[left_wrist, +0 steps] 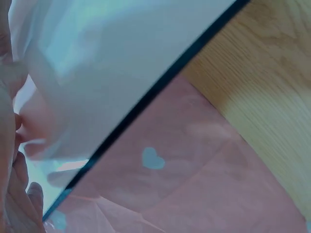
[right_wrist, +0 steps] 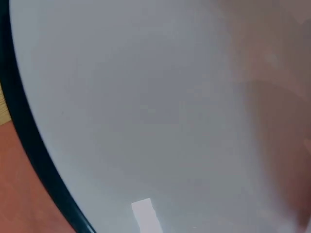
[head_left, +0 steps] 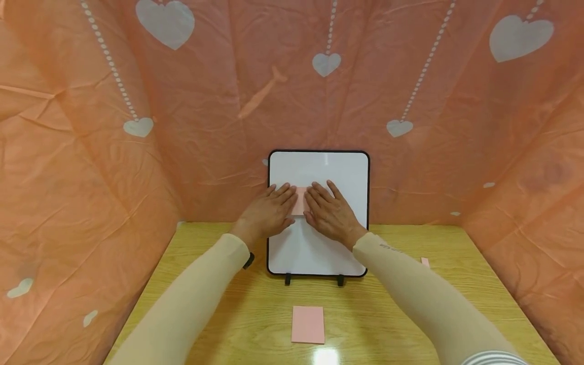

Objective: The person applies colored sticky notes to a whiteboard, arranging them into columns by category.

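A white board (head_left: pixel 319 170) with a black frame stands upright on small black feet. Against its middle lies a pink paper (head_left: pixel 299 202), its side parts covered by the hands. The left hand (head_left: pixel 269 212) lies on the paper's left side and the board, fingers extended. On the paper's right side rests the right hand (head_left: pixel 333 213), fingers straight and slightly spread. In the left wrist view, the fingers of the left hand (left_wrist: pixel 17 194) show at the left edge beside the board (left_wrist: pixel 97 87). The right wrist view shows mostly the board's surface (right_wrist: pixel 136 107).
A pink pad (head_left: pixel 307 325) lies on the wooden table (head_left: pixel 255 314) in front of the board. A small pink strip (head_left: pixel 425 262) is at the right, beside the right forearm. Orange cloth (head_left: pixel 205 101) with white hearts hangs behind and at both sides.
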